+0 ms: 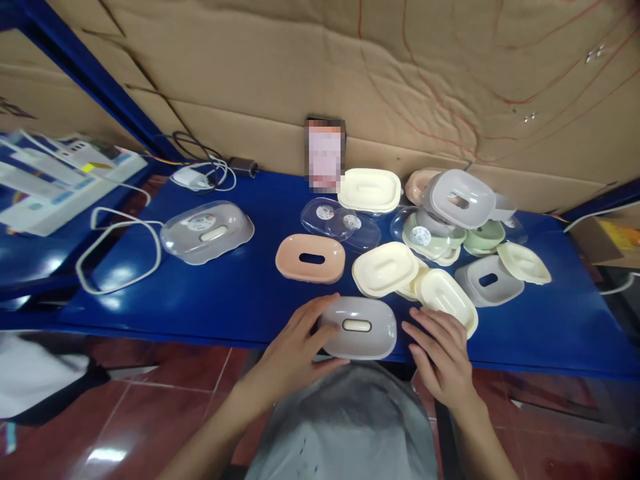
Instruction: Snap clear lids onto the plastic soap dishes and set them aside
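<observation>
Left grip (295, 347) on grey soap dish (359, 328) — right grip (440, 353) just beside

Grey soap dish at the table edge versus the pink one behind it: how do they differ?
The grey soap dish is gripped by the left hand, with the right hand beside it; the pink soap dish lies untouched. Grey's slot shows a cream insert; pink's slot looks dark. Both are oval, slotted tops.
</observation>
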